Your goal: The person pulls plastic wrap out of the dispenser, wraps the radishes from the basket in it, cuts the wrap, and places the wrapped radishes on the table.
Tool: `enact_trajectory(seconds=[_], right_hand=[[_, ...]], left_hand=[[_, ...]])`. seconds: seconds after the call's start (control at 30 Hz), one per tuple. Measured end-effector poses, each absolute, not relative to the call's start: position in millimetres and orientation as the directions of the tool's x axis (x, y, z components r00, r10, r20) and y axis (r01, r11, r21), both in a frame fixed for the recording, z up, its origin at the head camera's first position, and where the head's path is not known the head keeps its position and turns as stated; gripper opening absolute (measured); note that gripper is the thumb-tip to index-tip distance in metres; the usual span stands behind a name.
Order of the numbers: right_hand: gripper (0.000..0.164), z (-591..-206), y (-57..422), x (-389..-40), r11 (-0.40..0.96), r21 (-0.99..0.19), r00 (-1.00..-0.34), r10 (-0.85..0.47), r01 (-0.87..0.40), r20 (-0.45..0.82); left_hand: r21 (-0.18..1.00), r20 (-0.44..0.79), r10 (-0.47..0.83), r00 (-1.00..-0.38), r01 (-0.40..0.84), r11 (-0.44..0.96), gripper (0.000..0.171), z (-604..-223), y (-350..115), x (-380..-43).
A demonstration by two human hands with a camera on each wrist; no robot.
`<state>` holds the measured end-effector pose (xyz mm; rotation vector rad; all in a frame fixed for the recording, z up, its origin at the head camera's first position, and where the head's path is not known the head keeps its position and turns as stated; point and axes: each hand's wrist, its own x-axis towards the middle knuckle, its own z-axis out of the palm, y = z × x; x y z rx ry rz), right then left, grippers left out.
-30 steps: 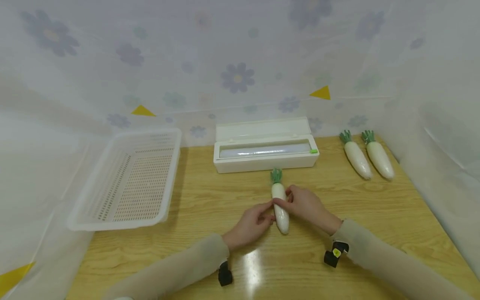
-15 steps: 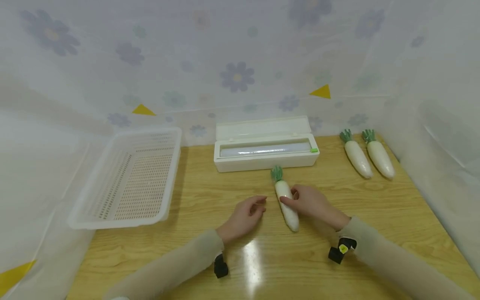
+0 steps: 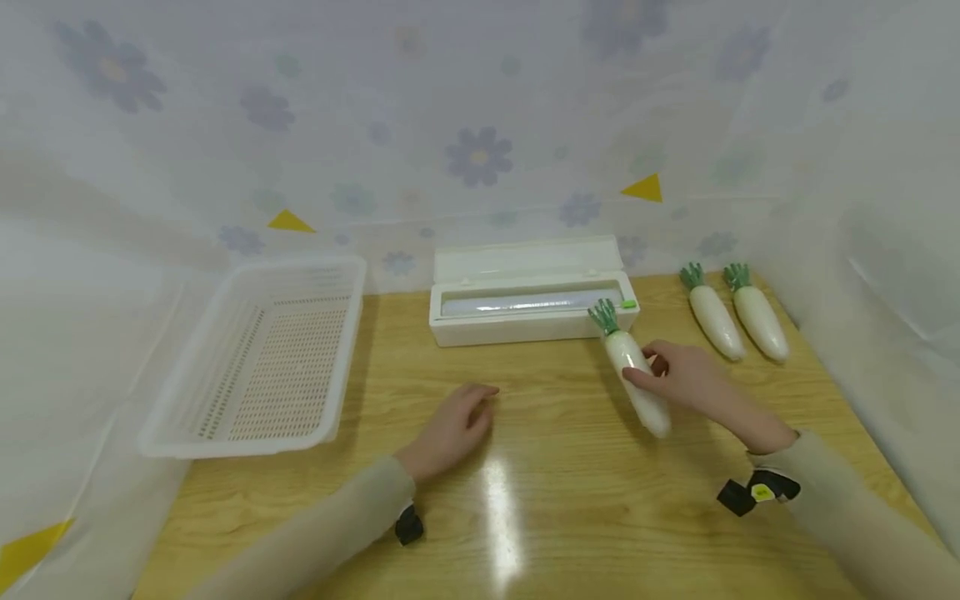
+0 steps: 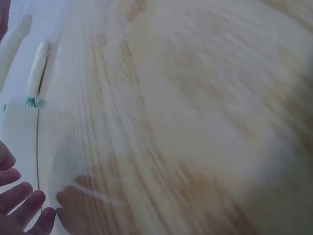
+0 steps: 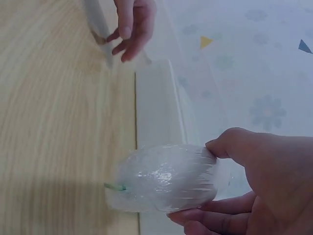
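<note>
My right hand (image 3: 693,381) grips a white radish (image 3: 624,352) with green leaf stubs, thumb on its near side and fingers round the other. Its lower end tilts toward me, and the leaves overlap the right end of the white box in the head view. Up close in the right wrist view, wrinkled clear film covers the radish (image 5: 166,176). Over the table to the left, my left hand (image 3: 450,429) holds nothing, its fingers loosely bent. Straight ahead stands the long white box (image 3: 525,332), lid raised, with a roll of clear film (image 3: 532,302) inside.
Two more white radishes, a left one (image 3: 715,321) and a right one (image 3: 759,319), lie side by side at the back right. A white plastic basket (image 3: 341,367) sits at the left of the wooden table (image 3: 585,517). A flowered curtain (image 3: 480,100) hangs behind.
The right hand has carried the radish to the right and raised it off the table. The left hand, earlier touching the radish, has let go and drawn back to the left.
</note>
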<state>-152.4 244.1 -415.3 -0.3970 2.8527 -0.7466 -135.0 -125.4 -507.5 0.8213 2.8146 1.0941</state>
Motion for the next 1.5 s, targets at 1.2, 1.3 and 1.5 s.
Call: enact_trajectory(seconds=[1.2, 1.3, 1.5], right_hand=[[0.054, -472, 318, -267, 0.938, -0.324, -0.988, -0.147, -0.123, -0.051], [0.052, -470, 317, -265, 0.941, -0.319, -0.989, -0.14, -0.116, -0.054], [0.053, -466, 311, -264, 0.951, -0.281, -0.985, -0.158, -0.133, -0.068]], left_hand=[[0.53, 0.224, 0.441, -0.869, 0.488, 0.694, 0.033, -511, -157, -137], [0.525, 0.233, 0.441, -0.866, 0.494, 0.693, 0.033, -514, -158, -137], [0.532, 0.235, 0.437, -0.868, 0.492, 0.689, 0.032, -512, -158, -138]])
